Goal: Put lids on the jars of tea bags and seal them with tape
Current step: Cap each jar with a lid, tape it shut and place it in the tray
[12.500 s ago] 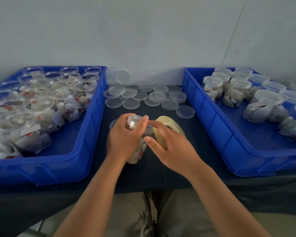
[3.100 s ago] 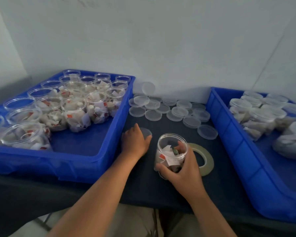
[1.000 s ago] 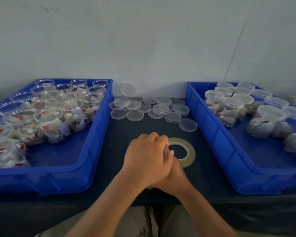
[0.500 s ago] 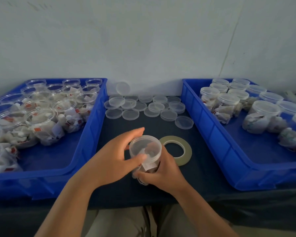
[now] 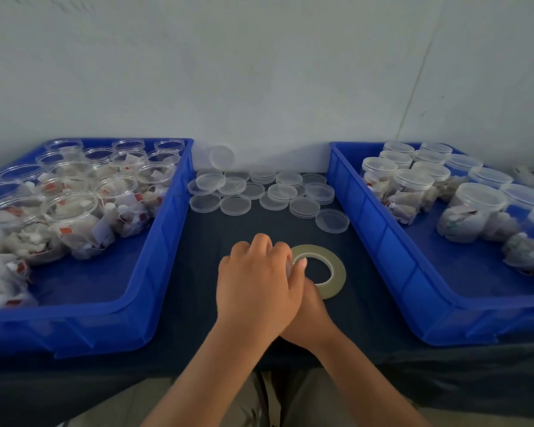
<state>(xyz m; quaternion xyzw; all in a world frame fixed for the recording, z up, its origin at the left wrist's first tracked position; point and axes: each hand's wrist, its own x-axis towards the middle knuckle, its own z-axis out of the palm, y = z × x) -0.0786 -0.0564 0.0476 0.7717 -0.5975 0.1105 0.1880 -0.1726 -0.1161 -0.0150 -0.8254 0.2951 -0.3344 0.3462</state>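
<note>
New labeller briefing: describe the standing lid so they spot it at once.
Between the left blue bin and the right blue bin, clear lids lie flat on the dark table. Behind them, one lid leans on edge against the wall, near the left bin's back corner; no other lid stands.

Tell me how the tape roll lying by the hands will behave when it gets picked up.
The tape roll is a thin, wide ring, so probably light and fairly stiff. Lying flat on the dark cloth, it should stay put; on edge it would likely roll.
</note>
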